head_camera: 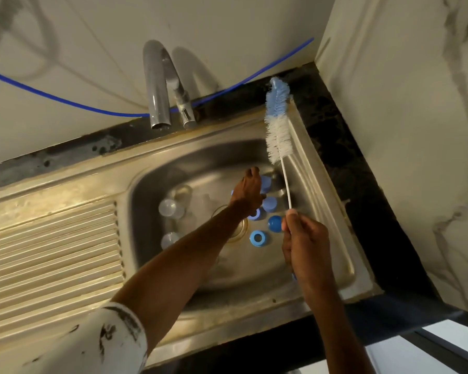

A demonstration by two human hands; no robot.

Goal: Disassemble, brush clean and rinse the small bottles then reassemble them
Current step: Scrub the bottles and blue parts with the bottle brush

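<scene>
Several small bottle parts lie in the steel sink basin: clear cups at the left, a blue ring, a blue cap and blue-capped bottles at the right. My left hand reaches down into the far right of the basin, fingers curled onto a blue bottle; whether they grip it is unclear. My right hand pinches the thin white handle of a bottle brush, held upright with its blue-and-white bristles over the sink's right rim.
A grey tap stands behind the basin, spout over its far edge, no water running. A blue hose runs along the wall. A ribbed drainboard lies to the left, the drain mid-basin, a marbled wall close on the right.
</scene>
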